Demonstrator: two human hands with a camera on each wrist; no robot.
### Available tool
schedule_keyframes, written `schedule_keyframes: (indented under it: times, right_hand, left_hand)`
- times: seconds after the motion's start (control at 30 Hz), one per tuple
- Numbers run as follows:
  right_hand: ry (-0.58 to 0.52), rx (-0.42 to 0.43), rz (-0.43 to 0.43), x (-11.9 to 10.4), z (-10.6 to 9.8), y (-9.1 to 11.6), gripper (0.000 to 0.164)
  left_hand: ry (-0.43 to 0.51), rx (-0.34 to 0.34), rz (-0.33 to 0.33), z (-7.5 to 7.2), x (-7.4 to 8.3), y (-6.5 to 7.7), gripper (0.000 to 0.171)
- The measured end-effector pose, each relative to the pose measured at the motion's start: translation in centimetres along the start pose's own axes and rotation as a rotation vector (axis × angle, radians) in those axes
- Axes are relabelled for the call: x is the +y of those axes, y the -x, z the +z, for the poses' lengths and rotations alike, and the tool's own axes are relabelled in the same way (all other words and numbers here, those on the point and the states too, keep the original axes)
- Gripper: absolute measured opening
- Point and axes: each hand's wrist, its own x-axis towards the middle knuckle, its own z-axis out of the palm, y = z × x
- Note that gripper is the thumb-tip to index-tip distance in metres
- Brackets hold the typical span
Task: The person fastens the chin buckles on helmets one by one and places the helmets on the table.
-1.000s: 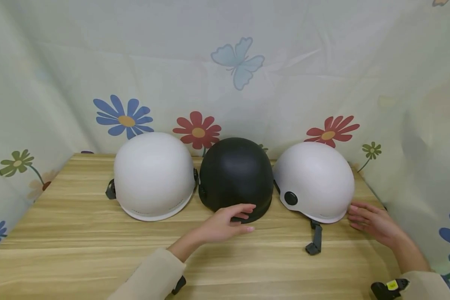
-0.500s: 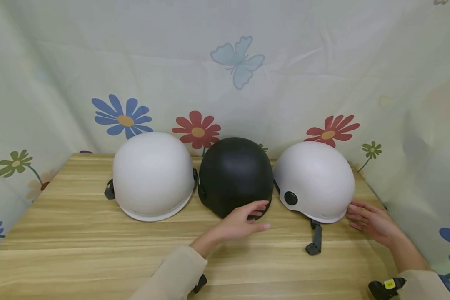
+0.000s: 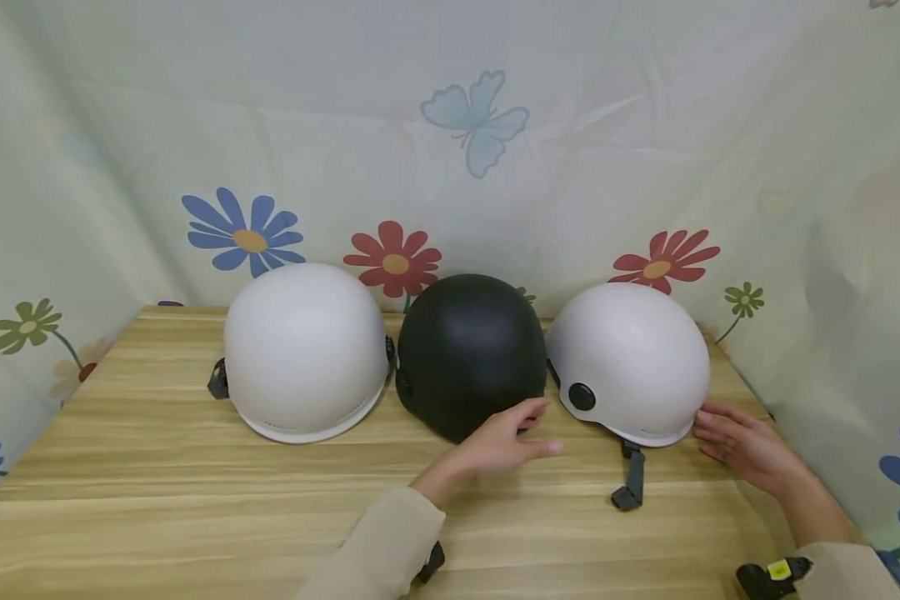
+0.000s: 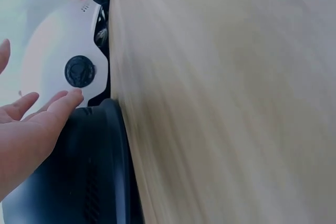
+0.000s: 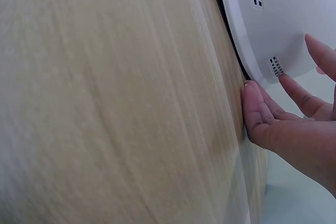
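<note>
On the right stands a white helmet [image 3: 630, 358] with a round black disc [image 3: 582, 397] on its side and a dark chin strap [image 3: 632, 479] hanging onto the table. My right hand [image 3: 750, 450] is at its right lower edge; in the right wrist view its fingertips [image 5: 283, 80] meet the shell near the vent holes. A black helmet [image 3: 468, 350] sits in the middle. My left hand [image 3: 498, 442] hovers before its lower right part, fingers loosely extended towards the right white helmet and holding nothing. In the left wrist view its fingertips [image 4: 76, 94] appear near the disc.
Another white helmet [image 3: 307, 350] stands at the left, close beside the black one, with a black clip [image 3: 219, 379] at its side. All three are in a row on the wooden table [image 3: 157, 467]. A flowered curtain [image 3: 570, 167] encloses the back and sides.
My left hand has moved right across the front of the black helmet, towards the white helmet on the right. My right hand stays where it was, and the helmets have not moved.
</note>
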Motion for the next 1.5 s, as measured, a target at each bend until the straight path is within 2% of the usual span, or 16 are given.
schedule_keyframes:
  times: [0.33, 0.7, 0.87, 1.23, 1.5]
  right_hand:
    - [-0.026, -0.013, -0.007, 0.3, 0.0, 0.0, 0.017]
    - [-0.027, 0.000, 0.007, 0.3, 0.0, 0.0, 0.018]
    - [-0.016, 0.008, 0.011, 0.3, 0.0, 0.0, 0.017]
    - [-0.050, -0.009, 0.003, 0.1, 0.1, -0.1, 0.019]
    - [-0.047, -0.002, 0.003, 0.0, 0.3, -0.1, 0.018]
  left_hand:
    - [-0.077, 0.028, 0.014, 1.2, -0.2, -1.4, 0.063]
    - [-0.110, 0.076, -0.080, 2.4, -0.1, -2.8, 0.065]
    - [-0.145, 0.080, -0.090, 2.7, 0.3, -3.2, 0.067]
    - [-0.114, 0.081, -0.129, 3.2, 0.5, -4.4, 0.070]
    - [-0.114, 0.083, -0.105, 3.5, 0.4, -5.3, 0.069]
